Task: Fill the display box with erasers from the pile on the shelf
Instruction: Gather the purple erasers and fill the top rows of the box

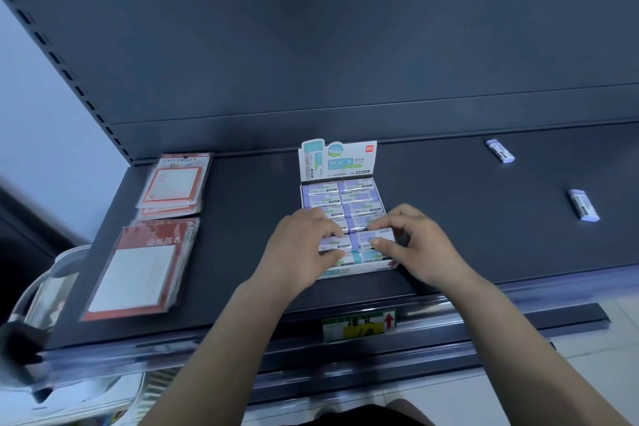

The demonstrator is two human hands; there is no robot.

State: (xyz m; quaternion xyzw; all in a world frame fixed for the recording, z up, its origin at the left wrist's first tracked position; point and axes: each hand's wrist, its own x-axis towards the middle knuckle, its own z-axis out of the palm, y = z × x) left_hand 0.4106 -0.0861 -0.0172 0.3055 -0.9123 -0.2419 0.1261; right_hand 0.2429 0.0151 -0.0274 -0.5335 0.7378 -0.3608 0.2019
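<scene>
A white display box point(340, 162) with an upright printed back card stands in the middle of the dark shelf point(484, 245). Two columns of lilac-and-white wrapped erasers point(359, 195) fill it. My left hand point(304, 245) pinches an eraser point(333, 243) in the left column near the box's front. My right hand point(415, 242) pinches an eraser point(377, 237) in the right column beside it. Two loose erasers lie on the shelf to the right, one eraser point(500, 150) near the back and another eraser point(583, 205) nearer me.
Packs of orange-bordered note pads point(173, 183) and a larger stack point(138, 270) lie at the shelf's left. A green-and-yellow price label point(358, 325) sits on the shelf's front rail. The perforated upright point(69, 76) and dark back panel close the shelf behind.
</scene>
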